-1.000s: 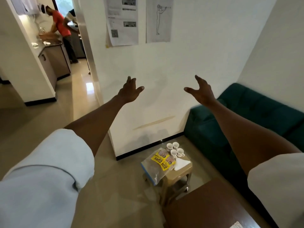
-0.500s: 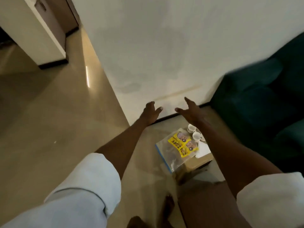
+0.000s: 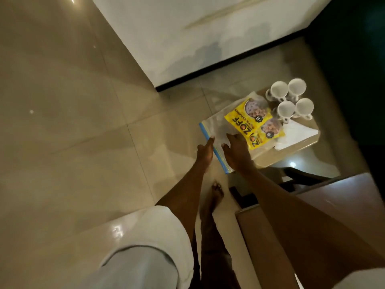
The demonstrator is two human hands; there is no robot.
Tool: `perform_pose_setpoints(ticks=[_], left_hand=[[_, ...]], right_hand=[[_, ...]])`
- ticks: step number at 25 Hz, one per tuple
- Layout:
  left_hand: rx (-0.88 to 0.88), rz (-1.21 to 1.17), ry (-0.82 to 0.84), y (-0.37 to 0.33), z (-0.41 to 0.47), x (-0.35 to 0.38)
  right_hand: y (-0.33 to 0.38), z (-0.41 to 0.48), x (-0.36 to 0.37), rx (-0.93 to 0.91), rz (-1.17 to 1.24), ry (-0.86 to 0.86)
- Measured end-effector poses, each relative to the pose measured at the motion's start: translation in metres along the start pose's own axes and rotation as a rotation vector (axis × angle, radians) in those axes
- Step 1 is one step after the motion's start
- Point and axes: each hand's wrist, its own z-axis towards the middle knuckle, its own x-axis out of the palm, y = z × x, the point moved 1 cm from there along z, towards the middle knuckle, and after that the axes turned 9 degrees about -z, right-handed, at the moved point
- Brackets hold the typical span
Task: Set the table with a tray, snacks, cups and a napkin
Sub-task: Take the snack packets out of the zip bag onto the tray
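clear bag (image 3: 216, 132) edge flanked by left hand (image 3: 205, 152), right hand (image 3: 236, 152).

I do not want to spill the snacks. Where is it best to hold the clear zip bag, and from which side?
Probably grip the clear zip bag along its blue zip edge, coming from the near side, where it overhangs the small stool. That stiff strip juts free, so fingers can close over and under it. Both the left hand and right hand are already there. The yellow snack packets weigh down the far end.
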Motion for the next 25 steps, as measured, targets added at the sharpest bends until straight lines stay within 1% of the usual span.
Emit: perform_pose_setpoints(ticks=[2, 3, 5, 7, 9, 11, 13, 15, 16, 17, 20, 21, 22, 23, 24, 25], left_hand=[[-0.044, -0.240, 0.017, 0.021, 0.033, 0.001], [-0.057, -0.322, 0.042, 0.026, 0.042, 0.002], [-0.118, -0.420, 0.080, 0.039, 0.062, 0.005], [-0.189, -0.547, 0.158, 0.048, 0.081, 0.008], [-0.206, -0.568, 0.201, 0.048, 0.086, 0.010], [-0.194, -0.508, 0.186, 0.046, 0.079, 0.008], [-0.123, -0.389, 0.187, 0.042, 0.068, 0.012], [-0.064, -0.345, 0.169, 0.035, 0.041, 0.007], [-0.005, -0.312, 0.187, 0.021, 0.028, 0.010], [0.038, -0.286, 0.181, 0.019, 0.028, 0.013], [0.187, -0.203, 0.176, -0.021, -0.023, 0.022], [0.238, -0.149, 0.173, -0.049, -0.051, 0.030], [0.238, -0.101, 0.162, -0.053, -0.056, 0.039], [0.305, -0.027, 0.151, -0.074, -0.078, 0.045], [0.368, 0.079, 0.134, -0.105, -0.115, 0.045], [0.417, 0.162, 0.145, -0.119, -0.139, 0.047]], right_hand=[[-0.010, 0.011, 0.036, 0.049, -0.004, 0.026], [-0.010, 0.014, 0.045, 0.061, 0.003, 0.025], [-0.018, 0.011, 0.062, 0.075, -0.006, 0.053], [-0.021, 0.017, 0.072, 0.077, -0.023, 0.067], [-0.022, 0.018, 0.076, 0.057, -0.016, 0.057], [-0.017, 0.016, 0.074, 0.085, 0.020, 0.051], [-0.011, 0.018, 0.066, 0.133, 0.060, 0.017], [-0.001, 0.007, 0.050, 0.158, 0.092, -0.050], [0.008, 0.006, 0.032, 0.164, 0.091, -0.105], [0.011, 0.009, 0.033, 0.172, 0.088, -0.137], [0.031, -0.006, -0.023, 0.164, 0.103, -0.224], [0.041, -0.010, -0.056, 0.145, 0.104, -0.259], [0.038, -0.012, -0.058, 0.167, 0.086, -0.247], [0.045, -0.018, -0.082, 0.177, 0.097, -0.279], [0.060, -0.033, -0.123, 0.164, 0.119, -0.325], [0.064, -0.044, -0.139, 0.171, 0.166, -0.349]])
